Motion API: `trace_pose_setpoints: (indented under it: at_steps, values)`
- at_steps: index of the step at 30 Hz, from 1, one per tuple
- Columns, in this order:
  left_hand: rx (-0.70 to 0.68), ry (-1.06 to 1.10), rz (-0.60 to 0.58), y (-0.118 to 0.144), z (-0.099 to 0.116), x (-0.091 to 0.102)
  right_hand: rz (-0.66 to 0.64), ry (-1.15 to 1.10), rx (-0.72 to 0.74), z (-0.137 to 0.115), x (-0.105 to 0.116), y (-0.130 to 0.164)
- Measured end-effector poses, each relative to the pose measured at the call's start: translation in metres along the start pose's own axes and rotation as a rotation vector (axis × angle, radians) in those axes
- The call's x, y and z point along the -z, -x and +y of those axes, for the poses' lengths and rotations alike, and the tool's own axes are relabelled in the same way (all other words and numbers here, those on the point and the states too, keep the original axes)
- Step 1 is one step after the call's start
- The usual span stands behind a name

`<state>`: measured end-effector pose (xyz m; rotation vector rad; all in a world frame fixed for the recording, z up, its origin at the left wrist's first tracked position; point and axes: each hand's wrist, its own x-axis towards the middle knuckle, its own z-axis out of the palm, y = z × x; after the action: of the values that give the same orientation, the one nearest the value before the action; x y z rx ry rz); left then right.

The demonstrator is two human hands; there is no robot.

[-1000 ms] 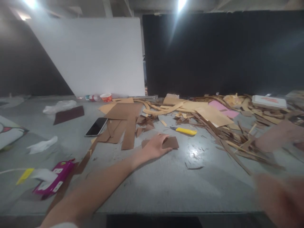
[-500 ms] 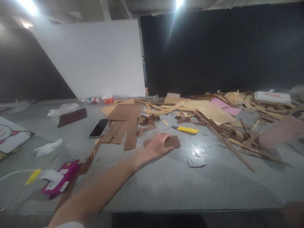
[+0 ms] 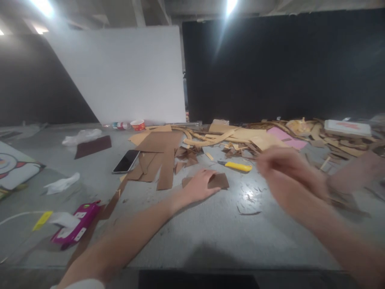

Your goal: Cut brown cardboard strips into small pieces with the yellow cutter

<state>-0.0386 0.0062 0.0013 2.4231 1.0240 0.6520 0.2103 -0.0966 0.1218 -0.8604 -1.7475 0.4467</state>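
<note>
My left hand (image 3: 201, 186) lies flat on a small brown cardboard piece (image 3: 221, 180) on the grey table (image 3: 210, 233), pressing it down. My right hand (image 3: 285, 168) is blurred in the air over the table, right of that piece and close to the yellow utility knife (image 3: 239, 166). Its fingers look curled, and I cannot see anything in it. The knife lies on the table just beyond the cardboard piece.
A heap of cardboard strips and scraps (image 3: 300, 148) covers the right back. Brown cardboard sheets (image 3: 159, 154) and a phone (image 3: 126, 161) lie left of centre. A pink device (image 3: 76, 228), white tissue (image 3: 61, 184) and a paper cup (image 3: 138, 124) are on the left.
My right hand has swung up from the lower right edge, where it was almost gone, to above the table near the knife. My left hand has stayed on the cardboard piece.
</note>
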Motion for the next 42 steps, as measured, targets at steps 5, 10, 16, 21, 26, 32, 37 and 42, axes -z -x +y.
trace_pose_setpoints:
  at_steps: [5,10,16,21,26,32,37,42]
  values:
    - [-0.068,-0.065,0.011,0.002,0.004,0.002,-0.030,0.197,-0.418,0.103,-0.039,-0.003]
    - [-0.104,-0.088,-0.002,0.002,0.006,0.003,-0.275,0.400,-0.563,0.163,-0.052,0.014]
    - [-0.078,-0.054,-0.002,0.002,0.007,0.004,-0.323,0.396,-0.553,0.163,-0.051,0.015]
    - [-0.070,-0.073,-0.011,0.002,0.007,0.003,-0.270,0.410,-0.532,0.166,-0.055,0.019]
    - [-0.074,-0.090,-0.015,0.001,0.006,0.003,-0.286,0.414,-0.479,0.164,-0.056,0.022]
    - [-0.116,-0.097,-0.024,0.001,0.003,0.001,-0.266,0.408,-0.479,0.161,-0.057,0.021]
    - [-0.195,-0.176,-0.023,0.001,0.002,0.000,-0.263,0.397,-0.482,0.160,-0.058,0.021]
    - [-0.246,-0.282,-0.020,0.001,0.003,0.000,-0.263,0.387,-0.478,0.159,-0.057,0.021]
